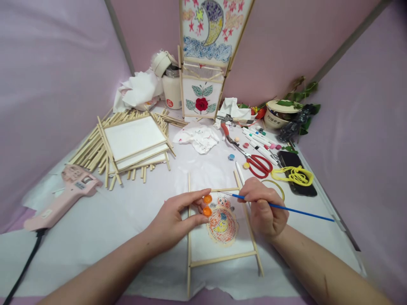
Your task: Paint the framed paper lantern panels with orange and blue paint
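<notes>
Between the thumb and fingers of my left hand (178, 214) is a small open paint pot (207, 211) with orange paint, its orange lid (207, 199) just above it. My right hand (267, 207) grips a thin blue paintbrush (299, 212), its tip pointing left over the top of the picture. Under both hands lies a white panel (203, 250) framed with wooden sticks. On it is a dotted drawing (223, 226) of a round orange figure with a yellow and blue moon in its middle.
Left are a pink glue gun (60, 199), wooden sticks (85, 148) and blank framed panels (135, 137). A decorated stick lantern (203, 91) stands behind. Right lie red-handled scissors (259, 165), markers (263, 152), yellow cord (295, 176) and a phone (288, 159). Crumpled tissue (200, 137) sits centrally.
</notes>
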Demonstrator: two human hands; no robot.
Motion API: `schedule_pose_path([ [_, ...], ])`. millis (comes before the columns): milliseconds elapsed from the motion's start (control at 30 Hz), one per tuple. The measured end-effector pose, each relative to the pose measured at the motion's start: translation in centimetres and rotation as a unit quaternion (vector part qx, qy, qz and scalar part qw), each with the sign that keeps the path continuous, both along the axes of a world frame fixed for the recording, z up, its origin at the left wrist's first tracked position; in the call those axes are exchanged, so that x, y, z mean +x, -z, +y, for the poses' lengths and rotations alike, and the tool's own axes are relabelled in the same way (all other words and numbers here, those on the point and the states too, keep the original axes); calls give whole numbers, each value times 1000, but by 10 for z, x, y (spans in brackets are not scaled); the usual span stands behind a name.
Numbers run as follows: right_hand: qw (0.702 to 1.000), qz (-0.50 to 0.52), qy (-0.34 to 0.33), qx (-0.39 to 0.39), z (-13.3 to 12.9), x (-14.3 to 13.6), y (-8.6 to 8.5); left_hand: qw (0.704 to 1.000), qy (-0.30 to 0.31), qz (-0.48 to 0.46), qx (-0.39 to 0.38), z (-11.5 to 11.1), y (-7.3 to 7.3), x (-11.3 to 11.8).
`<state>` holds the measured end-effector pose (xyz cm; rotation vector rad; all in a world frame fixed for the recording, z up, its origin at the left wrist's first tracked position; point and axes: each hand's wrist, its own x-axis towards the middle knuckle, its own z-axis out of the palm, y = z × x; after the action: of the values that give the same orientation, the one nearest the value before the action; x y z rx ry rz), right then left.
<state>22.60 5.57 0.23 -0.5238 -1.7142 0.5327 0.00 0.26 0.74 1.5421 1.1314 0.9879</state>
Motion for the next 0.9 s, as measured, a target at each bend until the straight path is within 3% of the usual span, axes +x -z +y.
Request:
schedule_pose_path([
  [233, 990, -79, -93, 64, -1, -1, -9, 1000, -3, -21, -15, 1, -2, 0],
  [367, 984, -130, -96, 72, -1, -2, -12, 1000, -6, -16, -12, 1, -3, 0],
  [900, 987, -109, -93, 73, -2, -3, -10, 1000, -1, 5, -5, 0, 0, -1],
])
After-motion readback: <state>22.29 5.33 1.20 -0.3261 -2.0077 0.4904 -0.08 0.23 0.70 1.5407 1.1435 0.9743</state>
